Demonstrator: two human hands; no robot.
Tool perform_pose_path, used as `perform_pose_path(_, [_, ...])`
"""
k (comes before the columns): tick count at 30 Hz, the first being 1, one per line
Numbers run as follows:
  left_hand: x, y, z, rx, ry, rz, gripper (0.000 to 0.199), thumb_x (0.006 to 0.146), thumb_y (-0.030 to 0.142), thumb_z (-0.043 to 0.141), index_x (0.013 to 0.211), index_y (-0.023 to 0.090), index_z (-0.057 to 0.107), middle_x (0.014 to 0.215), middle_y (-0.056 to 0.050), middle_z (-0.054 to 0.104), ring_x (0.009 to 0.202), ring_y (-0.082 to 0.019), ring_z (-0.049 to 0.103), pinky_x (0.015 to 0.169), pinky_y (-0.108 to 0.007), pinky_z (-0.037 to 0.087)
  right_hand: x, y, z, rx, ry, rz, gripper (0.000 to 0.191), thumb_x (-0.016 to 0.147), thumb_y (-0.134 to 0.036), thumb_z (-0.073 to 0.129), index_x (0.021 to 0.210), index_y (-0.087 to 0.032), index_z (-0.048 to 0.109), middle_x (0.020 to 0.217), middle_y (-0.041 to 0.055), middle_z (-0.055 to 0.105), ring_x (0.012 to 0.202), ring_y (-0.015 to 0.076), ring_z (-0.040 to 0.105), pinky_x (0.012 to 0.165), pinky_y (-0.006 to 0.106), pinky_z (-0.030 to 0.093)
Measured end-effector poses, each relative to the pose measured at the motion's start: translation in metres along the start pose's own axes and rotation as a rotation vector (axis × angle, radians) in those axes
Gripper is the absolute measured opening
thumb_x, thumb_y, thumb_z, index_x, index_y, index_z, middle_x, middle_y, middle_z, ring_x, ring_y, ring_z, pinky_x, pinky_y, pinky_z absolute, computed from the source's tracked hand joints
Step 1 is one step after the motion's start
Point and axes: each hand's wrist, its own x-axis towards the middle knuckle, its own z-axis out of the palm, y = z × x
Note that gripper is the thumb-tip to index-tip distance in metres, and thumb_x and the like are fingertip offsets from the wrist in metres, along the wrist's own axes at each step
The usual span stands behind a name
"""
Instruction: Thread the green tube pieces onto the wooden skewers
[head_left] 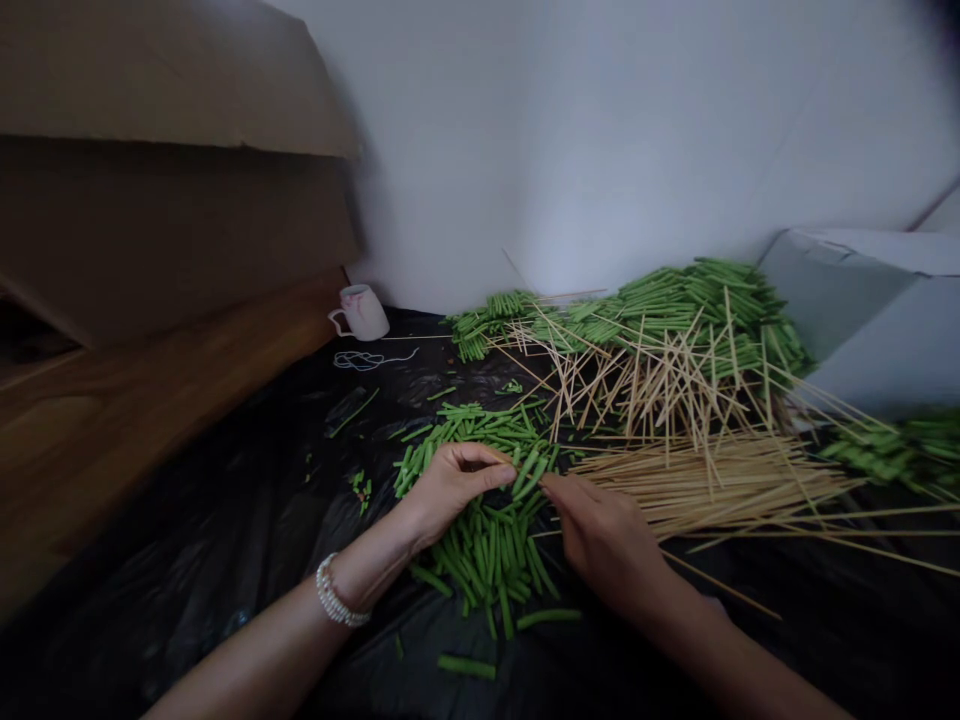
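Between my hands a few cut green bean pieces [529, 474] sit side by side across a thin wooden skewer. My left hand [442, 495], with a beaded bracelet at the wrist, is closed in a pinch at the left end of this row; its exact hold is partly hidden. My right hand [611, 540] is closed round the skewer [724, 584], whose long end sticks out behind it to the lower right. Right under my hands lies a loose heap of cut green beans [491, 555]. Beside my right hand is a pile of bare skewers [720, 485].
Behind the bare skewers lies a stack of filled skewers [697, 310], sticks pointing toward me. More beans [907, 450] lie far right by a white box [855, 300]. A mug [362, 312] and a string [367, 360] are back left, near a cardboard box [180, 220]. Black plastic sheeting [247, 540] covers the surface.
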Motion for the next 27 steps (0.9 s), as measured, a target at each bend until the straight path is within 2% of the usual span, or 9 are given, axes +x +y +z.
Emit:
perform_pose_path(4, [0.001, 0.0, 0.0, 0.032, -0.01, -0.006, 0.015, 0.065, 0.027, 0.081, 0.073, 0.016, 0.076, 0.075, -0.003, 0.074, 0.068, -0.012, 0.063, 0.073, -0.025, 0.049, -0.001, 0.001, 0.001, 0.033, -0.006, -0.01, 0.031, 0.088, -0.007, 0.038, 0.104, -0.017, 0.063, 0.084, 0.004, 0.068, 0.076, 0.0151, 0.064, 0.069, 0.025, 0.046])
perform_pose_path(8, [0.003, 0.001, -0.003, 0.147, -0.013, 0.048, 0.016, 0.066, 0.029, 0.08, 0.074, 0.017, 0.075, 0.077, -0.003, 0.074, 0.07, -0.015, 0.064, 0.072, -0.027, 0.049, 0.001, 0.003, 0.0, -0.073, 0.02, -0.031, 0.032, 0.087, -0.007, 0.038, 0.103, -0.018, 0.063, 0.076, 0.0024, 0.066, 0.067, 0.0137, 0.061, 0.061, 0.024, 0.043])
perform_pose_path(11, [0.003, 0.004, -0.008, 0.449, -0.075, 0.19, 0.015, 0.071, 0.031, 0.077, 0.08, 0.019, 0.075, 0.082, -0.005, 0.074, 0.077, -0.019, 0.065, 0.075, -0.029, 0.048, 0.005, 0.008, -0.004, -0.12, 0.098, -0.043, 0.032, 0.088, -0.008, 0.038, 0.106, -0.017, 0.063, 0.074, 0.0026, 0.065, 0.065, 0.013, 0.06, 0.06, 0.023, 0.043])
perform_pose_path(15, [0.0, 0.012, -0.016, 0.993, -0.322, 0.413, 0.012, 0.081, 0.027, 0.068, 0.088, 0.02, 0.075, 0.086, -0.005, 0.072, 0.089, -0.021, 0.062, 0.085, -0.032, 0.043, 0.007, 0.016, -0.008, -0.125, 0.186, -0.027, 0.031, 0.09, -0.01, 0.04, 0.109, -0.016, 0.063, 0.083, 0.0051, 0.069, 0.072, 0.0134, 0.063, 0.066, 0.023, 0.047])
perform_pose_path(18, [-0.003, 0.019, -0.02, 1.192, -0.419, 0.484, 0.014, 0.086, 0.025, 0.061, 0.09, 0.02, 0.073, 0.088, -0.006, 0.071, 0.09, -0.02, 0.059, 0.084, -0.033, 0.04, 0.006, 0.02, -0.007, -0.137, 0.18, -0.022, 0.031, 0.09, -0.011, 0.04, 0.11, -0.016, 0.064, 0.085, 0.0057, 0.069, 0.073, 0.0136, 0.064, 0.066, 0.023, 0.047])
perform_pose_path(23, [-0.006, 0.026, -0.019, 1.343, -0.421, 0.486, 0.017, 0.089, 0.024, 0.058, 0.085, 0.021, 0.073, 0.084, -0.004, 0.07, 0.09, -0.02, 0.057, 0.08, -0.033, 0.034, 0.003, 0.02, -0.004, -0.147, 0.137, -0.023, 0.032, 0.09, -0.013, 0.04, 0.111, -0.016, 0.064, 0.082, 0.0046, 0.068, 0.072, 0.0132, 0.063, 0.062, 0.023, 0.045])
perform_pose_path(27, [-0.006, 0.024, -0.02, 1.341, -0.465, 0.468, 0.015, 0.088, 0.031, 0.061, 0.087, 0.024, 0.074, 0.087, -0.002, 0.069, 0.092, -0.02, 0.055, 0.081, -0.033, 0.032, 0.004, 0.018, -0.004, -0.146, 0.145, -0.039, 0.032, 0.091, -0.012, 0.039, 0.11, -0.015, 0.064, 0.079, 0.0043, 0.067, 0.07, 0.0133, 0.063, 0.062, 0.023, 0.045])
